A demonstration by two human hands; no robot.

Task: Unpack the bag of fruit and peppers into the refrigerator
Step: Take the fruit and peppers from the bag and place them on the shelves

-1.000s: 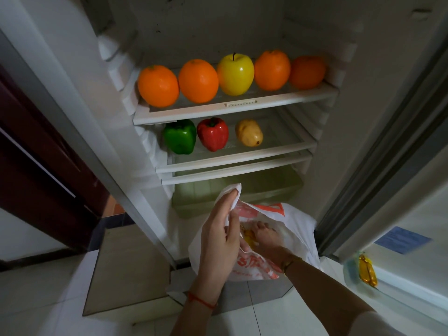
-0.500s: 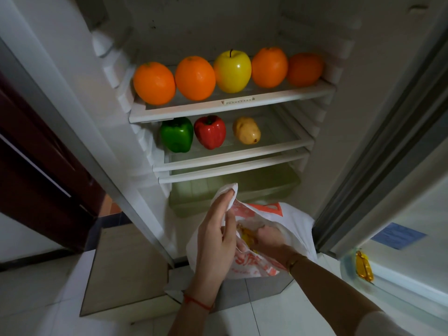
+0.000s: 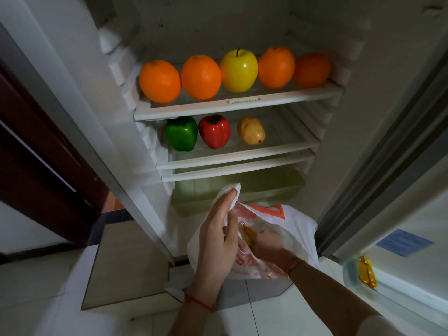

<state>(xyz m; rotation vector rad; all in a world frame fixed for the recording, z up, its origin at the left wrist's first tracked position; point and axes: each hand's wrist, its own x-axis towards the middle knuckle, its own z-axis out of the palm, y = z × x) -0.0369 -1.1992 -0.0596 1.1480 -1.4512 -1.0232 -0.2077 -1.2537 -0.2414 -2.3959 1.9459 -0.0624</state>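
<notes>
Pinching the bag [image 3: 298, 221] rim, left hand [image 3: 218, 238]; right hand [image 3: 269, 246] inside, fingers seemingly curled on something yellow.

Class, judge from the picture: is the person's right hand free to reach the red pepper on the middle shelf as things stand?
Probably not at once. The right hand is down inside the bag, seemingly around a yellowish item. The way to the red pepper looks open: fridge door open, nothing before it.

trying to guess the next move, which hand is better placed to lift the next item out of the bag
The right hand. It is already inside the white plastic bag, at a yellow item there. The left hand pinches the bag's rim, holding the mouth open, so it is occupied.
</notes>
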